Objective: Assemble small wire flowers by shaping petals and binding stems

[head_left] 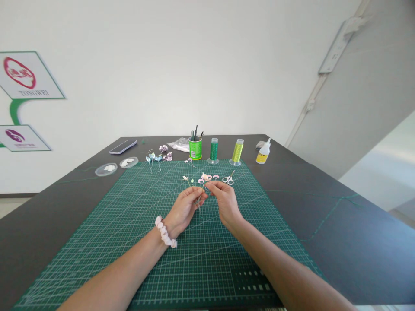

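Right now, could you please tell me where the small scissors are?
In the head view, the small scissors lie on the green cutting mat, just beyond the right hand and in front of the yellow-green thread spool.

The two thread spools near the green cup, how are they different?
The left spool holds dark green thread; the right spool holds yellow-green thread. The left spool stands right beside the green cup, while the right spool stands nearer the glue bottle. Both stand upright on clear bases at the far edge of the cutting mat, and look about the same size.
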`<state>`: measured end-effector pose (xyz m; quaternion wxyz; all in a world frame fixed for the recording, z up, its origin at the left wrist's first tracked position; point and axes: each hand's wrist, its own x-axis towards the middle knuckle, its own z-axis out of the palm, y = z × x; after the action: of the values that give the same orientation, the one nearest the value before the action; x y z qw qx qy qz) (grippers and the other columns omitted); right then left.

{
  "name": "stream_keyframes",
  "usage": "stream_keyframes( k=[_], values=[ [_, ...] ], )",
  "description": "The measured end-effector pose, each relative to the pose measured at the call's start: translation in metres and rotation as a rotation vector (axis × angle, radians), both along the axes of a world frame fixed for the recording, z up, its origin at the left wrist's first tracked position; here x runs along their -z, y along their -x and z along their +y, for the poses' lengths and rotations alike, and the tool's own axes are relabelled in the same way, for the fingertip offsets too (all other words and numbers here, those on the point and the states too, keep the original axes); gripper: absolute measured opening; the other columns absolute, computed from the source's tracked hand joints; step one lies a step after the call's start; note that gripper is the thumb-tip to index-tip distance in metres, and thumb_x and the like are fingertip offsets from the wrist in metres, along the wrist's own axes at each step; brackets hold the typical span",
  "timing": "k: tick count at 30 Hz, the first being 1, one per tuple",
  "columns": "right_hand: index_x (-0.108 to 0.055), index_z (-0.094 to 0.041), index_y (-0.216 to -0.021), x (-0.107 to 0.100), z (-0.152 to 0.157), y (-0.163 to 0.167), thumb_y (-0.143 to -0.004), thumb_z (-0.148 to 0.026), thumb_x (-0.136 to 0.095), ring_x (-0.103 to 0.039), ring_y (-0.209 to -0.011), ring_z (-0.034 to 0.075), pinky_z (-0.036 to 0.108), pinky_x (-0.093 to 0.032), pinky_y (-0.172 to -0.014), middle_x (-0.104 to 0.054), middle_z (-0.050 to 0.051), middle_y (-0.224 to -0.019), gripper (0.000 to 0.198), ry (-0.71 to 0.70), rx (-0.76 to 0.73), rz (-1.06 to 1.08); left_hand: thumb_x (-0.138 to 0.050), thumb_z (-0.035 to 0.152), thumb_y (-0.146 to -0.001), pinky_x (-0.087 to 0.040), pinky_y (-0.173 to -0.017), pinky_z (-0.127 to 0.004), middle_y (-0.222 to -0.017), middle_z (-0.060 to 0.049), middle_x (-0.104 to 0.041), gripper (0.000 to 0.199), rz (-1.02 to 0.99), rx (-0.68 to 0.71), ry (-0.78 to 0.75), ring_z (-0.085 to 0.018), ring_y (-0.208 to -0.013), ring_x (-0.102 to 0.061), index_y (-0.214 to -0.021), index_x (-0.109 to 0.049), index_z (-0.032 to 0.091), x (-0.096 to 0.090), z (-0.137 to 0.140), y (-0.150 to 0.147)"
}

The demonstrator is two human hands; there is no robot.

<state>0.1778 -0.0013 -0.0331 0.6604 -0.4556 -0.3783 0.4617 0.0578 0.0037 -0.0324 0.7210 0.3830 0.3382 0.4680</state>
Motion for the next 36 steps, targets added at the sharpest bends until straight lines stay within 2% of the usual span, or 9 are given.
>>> stream_keyframes(
  k=[36],
  values=[
    [-0.069, -0.019, -0.055, -0.002, -0.0009, 0.0003, -0.059, -0.03, -0.071, -0.05, -0.063, 0.015, 0.031, -0.041, -0.068, -0.062, -0.001, -0.059, 0.011, 0.008, -0.02, 0.033, -0.079, 0.024, -0.063, -0.043, -0.079, -0.027, -0.065, 0.0, -0.062, 0.018, -0.022, 0.018, 0.022, -0.011, -0.07, -0.055, -0.063, -0.065, 0.015, 0.0003, 0.0002, -0.0002]
  ],
)
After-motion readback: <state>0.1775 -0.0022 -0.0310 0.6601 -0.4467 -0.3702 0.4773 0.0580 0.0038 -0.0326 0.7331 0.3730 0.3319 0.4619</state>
